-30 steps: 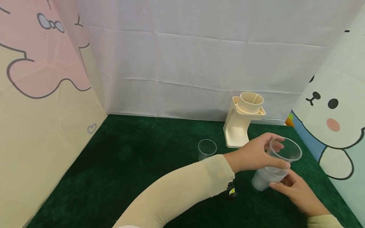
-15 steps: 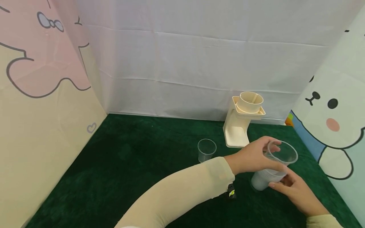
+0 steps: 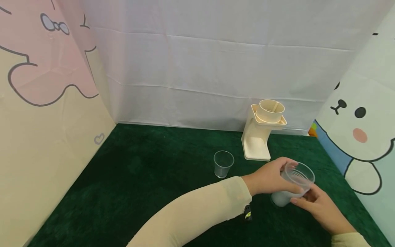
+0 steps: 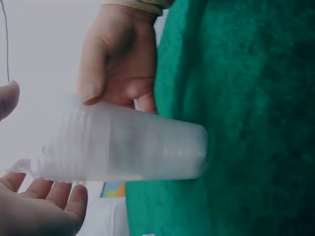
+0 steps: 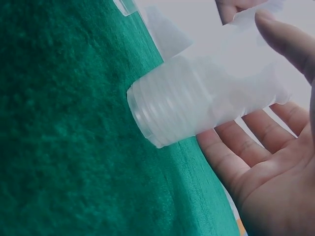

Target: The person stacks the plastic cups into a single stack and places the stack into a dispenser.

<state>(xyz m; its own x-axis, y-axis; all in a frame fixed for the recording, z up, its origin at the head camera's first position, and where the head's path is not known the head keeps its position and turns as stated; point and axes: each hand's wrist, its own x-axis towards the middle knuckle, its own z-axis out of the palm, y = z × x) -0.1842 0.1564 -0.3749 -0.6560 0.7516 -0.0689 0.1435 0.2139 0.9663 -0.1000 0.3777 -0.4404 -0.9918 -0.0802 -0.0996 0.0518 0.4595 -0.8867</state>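
- Stack of clear plastic cups [image 4: 130, 142]: near the right side of the green cloth [image 3: 148, 164], rim up and base down at the cloth, held between the two hands. Its nested rims appear as close ridges in the left wrist view.
- Left hand [image 3: 274, 176]: reaches across from the left and grips the stack at its top, thumb along the near side, fingers round the far side of the uppermost rim. The left wrist view blurs the exact contact of the thumb.
- Right hand [image 3: 322, 209]: lower than the left, holds the stack from the right side, thumb on the near face and fingers behind, as the head view shows.
- Single clear cup [image 3: 223, 164]: upright on the cloth, beyond the left forearm and well apart from the stack.
- Cream stand [image 3: 256, 144]: upright near the back edge of the cloth, between the single cup and the stack as seen from left to right, farther back than both; a round collar sits on its top.
- Pale sleeves: left sleeve [image 3: 197, 209] spans the foreground, with a small dark device [image 3: 248, 212] under its cuff; right sleeve [image 3: 350, 239] shows at the lower edge.
- Surroundings: white backdrop [image 3: 191, 68] behind; cartoon-printed panels at either side.
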